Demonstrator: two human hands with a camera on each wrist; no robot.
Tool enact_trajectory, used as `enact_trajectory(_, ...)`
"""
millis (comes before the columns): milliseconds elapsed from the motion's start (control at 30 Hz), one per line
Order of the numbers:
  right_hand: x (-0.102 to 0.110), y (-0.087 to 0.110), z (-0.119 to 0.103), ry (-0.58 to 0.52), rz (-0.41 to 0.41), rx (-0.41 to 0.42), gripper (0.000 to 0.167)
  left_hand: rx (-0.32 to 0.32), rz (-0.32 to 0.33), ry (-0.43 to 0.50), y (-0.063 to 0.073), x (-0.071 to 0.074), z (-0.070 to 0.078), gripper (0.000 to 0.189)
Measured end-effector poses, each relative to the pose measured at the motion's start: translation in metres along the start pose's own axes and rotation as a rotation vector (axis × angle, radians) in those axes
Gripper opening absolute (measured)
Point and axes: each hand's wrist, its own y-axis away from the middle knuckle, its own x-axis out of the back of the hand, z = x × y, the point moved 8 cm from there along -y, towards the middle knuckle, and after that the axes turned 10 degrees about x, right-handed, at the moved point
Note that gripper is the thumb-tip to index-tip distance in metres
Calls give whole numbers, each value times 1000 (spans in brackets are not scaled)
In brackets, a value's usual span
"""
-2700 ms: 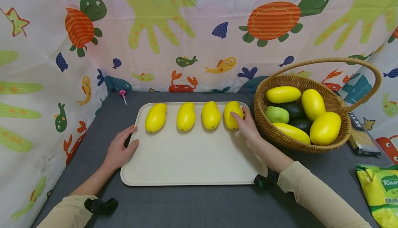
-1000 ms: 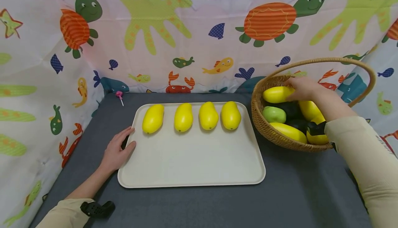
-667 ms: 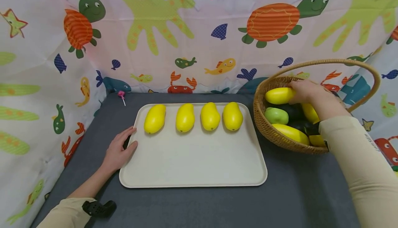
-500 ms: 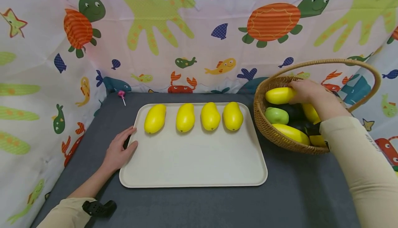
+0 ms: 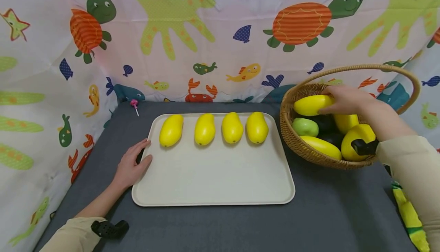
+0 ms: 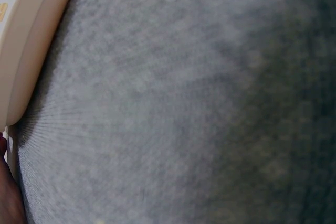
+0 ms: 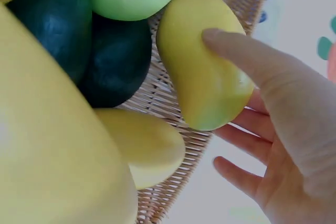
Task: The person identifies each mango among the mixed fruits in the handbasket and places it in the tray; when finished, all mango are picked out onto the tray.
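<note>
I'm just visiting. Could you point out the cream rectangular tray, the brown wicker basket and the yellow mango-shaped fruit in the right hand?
Cream rectangular tray (image 5: 213,173): head view, bare flat surface.
Brown wicker basket (image 5: 295,145): head view, woven outer wall.
Held yellow mango-shaped fruit (image 7: 202,74): right wrist view, middle of its side.

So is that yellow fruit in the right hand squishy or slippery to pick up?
The yellow fruit is probably firm: the right hand makes no visible dent. Its smooth, shiny skin may be slippery. Being rounded but lopsided, it might roll wobbly if pushed.

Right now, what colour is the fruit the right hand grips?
The fruit is yellow, greenish at one end; clearest in right wrist view.
</note>
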Motion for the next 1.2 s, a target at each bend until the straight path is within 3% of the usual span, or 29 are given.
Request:
enact_trajectory(333, 14, 37, -17, -212, 175, -27, 63, 1, 10, -11, -1, 4, 0, 49)
enact_trajectory(433, 11, 48, -20, -288, 216, -79, 64, -8, 23, -20, -1, 4, 0, 48)
enact_trajectory(600, 0, 65, -29, -477, 216, -200, 81, -12, 32, -18, 0, 3, 1, 48)
enact_trajectory(733, -12, 79, -39, -774, 274, -212, 66, -8, 42, -4, 1, 4, 0, 47)
enact_trajectory(867, -25, 85, -57, -1290, 361, -94, 32, -9, 51, 5, 2, 5, 1, 47)
enact_trajectory(967, -34, 85, -77, -1641, 352, 11, 25, -7, 52, 2, 2, 5, 1, 47)
enact_trajectory(1067, -41, 83, -101, -1766, 296, 61, 26, -4, 50, 0, 1, 5, 2, 47)
enact_trajectory(1200, -48, 77, -137, -1782, 230, 123, 26, -1, 46, -1, 1, 3, 3, 48)
